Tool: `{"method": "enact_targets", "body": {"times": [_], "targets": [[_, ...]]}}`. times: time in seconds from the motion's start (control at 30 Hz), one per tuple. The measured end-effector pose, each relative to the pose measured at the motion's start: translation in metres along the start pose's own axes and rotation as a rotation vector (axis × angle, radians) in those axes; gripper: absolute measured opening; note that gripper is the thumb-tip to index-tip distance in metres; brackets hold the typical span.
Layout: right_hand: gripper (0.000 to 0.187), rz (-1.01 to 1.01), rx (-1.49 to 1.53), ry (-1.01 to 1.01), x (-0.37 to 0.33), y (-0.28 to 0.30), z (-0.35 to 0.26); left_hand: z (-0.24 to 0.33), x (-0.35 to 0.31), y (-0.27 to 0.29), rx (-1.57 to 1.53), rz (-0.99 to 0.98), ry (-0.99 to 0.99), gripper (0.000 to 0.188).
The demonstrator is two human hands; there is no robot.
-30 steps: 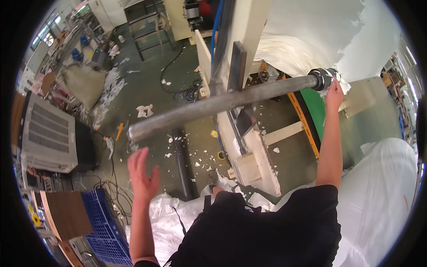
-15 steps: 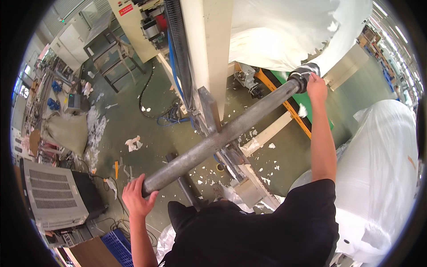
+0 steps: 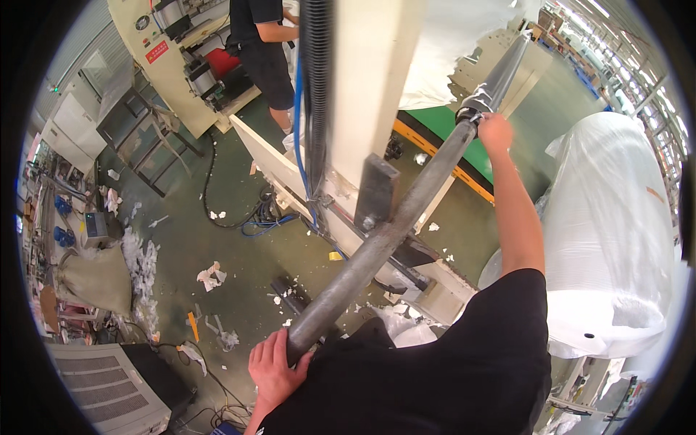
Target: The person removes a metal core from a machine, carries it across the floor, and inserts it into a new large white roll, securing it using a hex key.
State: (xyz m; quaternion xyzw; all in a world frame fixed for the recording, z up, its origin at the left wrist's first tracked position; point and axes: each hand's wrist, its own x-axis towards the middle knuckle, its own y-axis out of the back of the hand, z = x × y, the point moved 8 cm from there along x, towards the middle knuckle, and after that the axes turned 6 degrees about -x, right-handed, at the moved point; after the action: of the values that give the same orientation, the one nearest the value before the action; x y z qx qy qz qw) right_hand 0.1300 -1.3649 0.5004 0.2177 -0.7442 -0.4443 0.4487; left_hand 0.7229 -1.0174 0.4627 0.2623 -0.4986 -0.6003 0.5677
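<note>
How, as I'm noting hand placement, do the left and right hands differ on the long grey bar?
The left hand is at the near end of the long grey bar; the right hand is at the dark collar farther along. The left hand curls about the bar's end, while the right hand meets the collar from the picture's right. The left hand sits low in the picture, the right hand much higher. Both are bare.

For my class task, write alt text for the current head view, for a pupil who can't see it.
A long grey metal bar slants across the view, a person's left hand at its near end and right hand at a dark collar farther along. A large plastic-wrapped white roll is at right, and white scraps litter the green floor.
</note>
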Motion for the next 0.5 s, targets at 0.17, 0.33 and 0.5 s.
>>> {"method": "enact_targets", "body": {"times": [0.17, 0.33, 0.5], "targets": [[0.028, 0.131, 0.087, -0.188, -0.008, 0.017, 0.002, -0.008, -0.002, -0.004, -0.097, -0.101, -0.160, 0.062], [0.029, 0.026, -0.044, -0.126, 0.009, 0.015, 0.001, -0.007, -0.001, -0.001, -0.093, -0.033, -0.254, 0.056], [0.030, -0.118, -0.056, -0.035, 0.030, 0.004, -0.002, -0.005, 0.000, 0.001, -0.086, -0.004, -0.262, 0.053]]}}
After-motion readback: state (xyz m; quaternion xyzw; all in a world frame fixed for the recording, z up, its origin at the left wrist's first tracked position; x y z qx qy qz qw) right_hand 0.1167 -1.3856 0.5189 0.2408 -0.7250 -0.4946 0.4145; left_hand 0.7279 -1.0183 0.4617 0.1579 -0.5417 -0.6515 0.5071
